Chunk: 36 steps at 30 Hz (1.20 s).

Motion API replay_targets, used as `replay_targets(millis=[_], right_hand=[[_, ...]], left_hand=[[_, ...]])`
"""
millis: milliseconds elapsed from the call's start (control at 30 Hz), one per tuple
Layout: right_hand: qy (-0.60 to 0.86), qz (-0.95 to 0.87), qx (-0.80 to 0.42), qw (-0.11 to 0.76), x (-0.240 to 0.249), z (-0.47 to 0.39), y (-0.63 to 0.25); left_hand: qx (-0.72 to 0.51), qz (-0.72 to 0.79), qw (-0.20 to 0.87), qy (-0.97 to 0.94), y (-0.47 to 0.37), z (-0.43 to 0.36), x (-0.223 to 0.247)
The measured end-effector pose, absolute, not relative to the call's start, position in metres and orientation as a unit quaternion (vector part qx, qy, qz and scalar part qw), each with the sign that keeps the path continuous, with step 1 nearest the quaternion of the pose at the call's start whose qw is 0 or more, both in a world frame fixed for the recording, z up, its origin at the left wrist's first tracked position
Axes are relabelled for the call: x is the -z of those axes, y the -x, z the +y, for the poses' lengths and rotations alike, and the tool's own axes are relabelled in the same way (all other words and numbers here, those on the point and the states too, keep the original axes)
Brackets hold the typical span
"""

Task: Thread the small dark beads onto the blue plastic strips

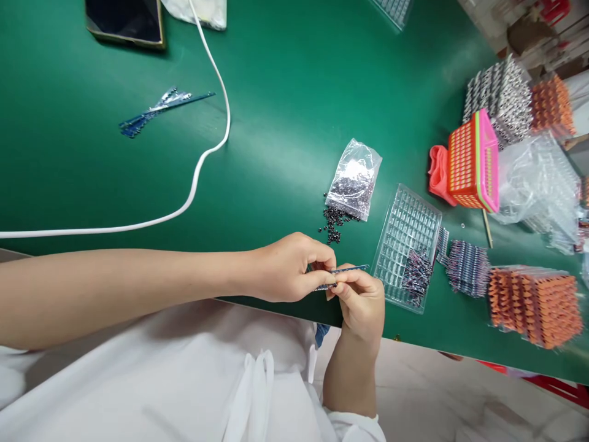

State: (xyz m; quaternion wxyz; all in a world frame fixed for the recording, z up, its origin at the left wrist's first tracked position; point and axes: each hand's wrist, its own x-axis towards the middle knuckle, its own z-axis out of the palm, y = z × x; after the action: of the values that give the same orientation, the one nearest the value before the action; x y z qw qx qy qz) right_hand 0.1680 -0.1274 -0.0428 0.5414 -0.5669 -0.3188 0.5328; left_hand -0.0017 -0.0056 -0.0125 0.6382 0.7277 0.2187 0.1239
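My left hand (292,267) reaches in from the left, its thumb and fingers closed round a thin blue strip (353,268). One end of the strip sticks out to the right, over the fingers of my right hand (361,301). That hand is closed in a pinch against the left fingertips; what it pinches is too small and covered to make out. Just beyond the hands lie loose small dark beads (335,222), partly under a clear plastic bag (353,178) of similar beads. A clear compartment tray (398,239) to the right holds a pile of thin dark pieces (417,276).
A white cable (197,172) curves across the green table (276,123), near more blue strips (156,113) and a phone (126,21). Rightward stand an orange and pink basket (472,162), a red cloth (440,174), stacked orange pieces (534,304) and dark bundled pieces (468,268).
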Motion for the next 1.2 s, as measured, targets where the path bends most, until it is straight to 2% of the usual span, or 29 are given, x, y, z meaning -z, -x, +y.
replay_targets(millis=[500,900,1200], right_hand=[[0.594,-0.314,-0.465,0.577,0.037,-0.124,-0.166],[0.656,-0.346,-0.382,0.552,0.039,-0.124,-0.16],[0.638,-0.34,-0.409,0.556,0.036,-0.122,-0.157]], left_hand=[[-0.144,0.315,0.709,-0.615,-0.005,-0.003,0.01],[-0.132,0.307,0.705,-0.626,-0.003,-0.002,0.01],[-0.128,0.289,0.614,-0.723,-0.001,0.001,0.01]])
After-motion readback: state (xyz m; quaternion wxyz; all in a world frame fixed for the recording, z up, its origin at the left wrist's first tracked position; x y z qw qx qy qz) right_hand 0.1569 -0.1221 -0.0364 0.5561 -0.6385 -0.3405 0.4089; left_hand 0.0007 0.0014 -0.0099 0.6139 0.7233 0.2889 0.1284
